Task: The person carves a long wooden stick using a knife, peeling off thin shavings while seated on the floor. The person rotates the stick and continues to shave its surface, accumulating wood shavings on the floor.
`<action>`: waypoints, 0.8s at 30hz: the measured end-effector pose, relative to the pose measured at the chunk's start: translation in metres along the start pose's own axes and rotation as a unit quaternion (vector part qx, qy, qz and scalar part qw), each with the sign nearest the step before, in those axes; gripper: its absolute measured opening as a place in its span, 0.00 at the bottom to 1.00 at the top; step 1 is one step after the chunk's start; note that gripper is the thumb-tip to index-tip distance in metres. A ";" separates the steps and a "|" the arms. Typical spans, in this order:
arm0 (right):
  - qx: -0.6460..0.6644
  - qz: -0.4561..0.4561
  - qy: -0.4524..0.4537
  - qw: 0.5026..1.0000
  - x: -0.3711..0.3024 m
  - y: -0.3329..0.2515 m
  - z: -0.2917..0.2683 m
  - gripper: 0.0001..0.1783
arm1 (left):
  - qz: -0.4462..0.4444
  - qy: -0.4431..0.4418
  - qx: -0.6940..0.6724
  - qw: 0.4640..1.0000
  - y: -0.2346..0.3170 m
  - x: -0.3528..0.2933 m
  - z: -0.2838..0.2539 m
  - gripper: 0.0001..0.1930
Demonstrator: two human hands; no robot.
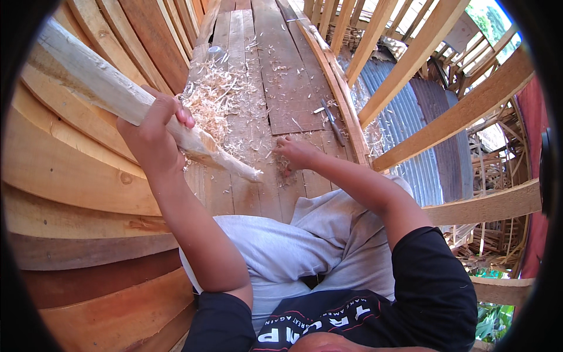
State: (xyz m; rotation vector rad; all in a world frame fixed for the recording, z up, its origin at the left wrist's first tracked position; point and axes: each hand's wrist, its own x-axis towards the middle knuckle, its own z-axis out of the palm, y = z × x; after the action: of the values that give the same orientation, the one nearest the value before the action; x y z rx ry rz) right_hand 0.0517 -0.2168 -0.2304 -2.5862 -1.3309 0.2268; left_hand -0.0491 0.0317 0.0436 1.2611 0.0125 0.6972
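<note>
My left hand point(155, 120) is wrapped around a pale, peeled wooden pole point(88, 67). The pole slants from the upper left down to the middle, where its lower end narrows to a rough, whittled tip. My right hand point(298, 154) hovers low over the floorboards, just right of that tip. Its fingers are bent but look apart, and I see nothing held in them. A knife point(333, 122) with a dark handle lies on the boards beyond my right hand, beside the wooden rail.
Curly wood shavings point(217, 100) are heaped on the plank floor point(246, 196) beyond the pole. A small round container point(216, 51) stands farther back. Upright boards point(76, 164) line the left side. Wooden slats point(410, 58) form a railing on the right, with corrugated metal sheets point(404, 117) below.
</note>
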 end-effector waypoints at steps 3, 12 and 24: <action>0.031 0.014 -0.002 0.999 0.000 0.018 0.024 0.23 | -0.007 -0.003 -0.010 1.000 0.000 -0.001 0.003 0.05; 0.038 0.072 -0.005 0.997 0.003 0.003 0.037 0.07 | -0.009 0.013 -0.017 1.000 0.000 0.003 -0.004 0.04; -0.003 -0.033 -0.022 0.999 -0.022 -0.028 0.041 0.15 | -0.011 0.012 -0.023 1.000 0.000 0.003 -0.008 0.05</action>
State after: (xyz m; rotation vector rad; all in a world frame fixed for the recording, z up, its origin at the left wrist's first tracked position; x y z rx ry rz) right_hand 0.0073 -0.2138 -0.2618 -2.5513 -1.4303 0.2723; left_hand -0.0497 0.0405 0.0417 1.2063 0.0308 0.6897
